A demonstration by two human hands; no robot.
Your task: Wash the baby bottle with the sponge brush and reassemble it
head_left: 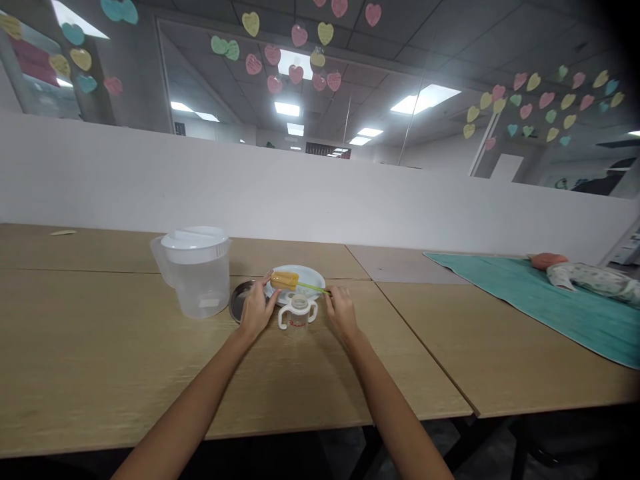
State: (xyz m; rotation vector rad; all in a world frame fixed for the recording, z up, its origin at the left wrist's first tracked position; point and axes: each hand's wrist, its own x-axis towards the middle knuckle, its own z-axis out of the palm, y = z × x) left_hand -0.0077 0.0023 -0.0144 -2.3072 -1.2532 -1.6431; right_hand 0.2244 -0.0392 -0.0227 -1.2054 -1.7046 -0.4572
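A bottle brush (285, 281) with a yellow sponge-like head and a thin green handle lies level above a white plate (313, 275). My left hand (257, 308) closes on its yellow head from the left. At the other end, my right hand (341, 311) pinches the tip of the green handle. Just in front of the plate, between my hands, a small clear baby bottle (299, 319) stands upright and uncapped, with two white side handles and red print. A round metal dish (237, 306) sits partly hidden behind my left hand.
A clear plastic pitcher (203, 283) with a white lid stands left of the dish. On the right, a teal mat (530, 293) carries a doll in patterned clothes (590, 279). Seams run between the wooden tables (125, 360); a white wall (300, 200) rises behind them.
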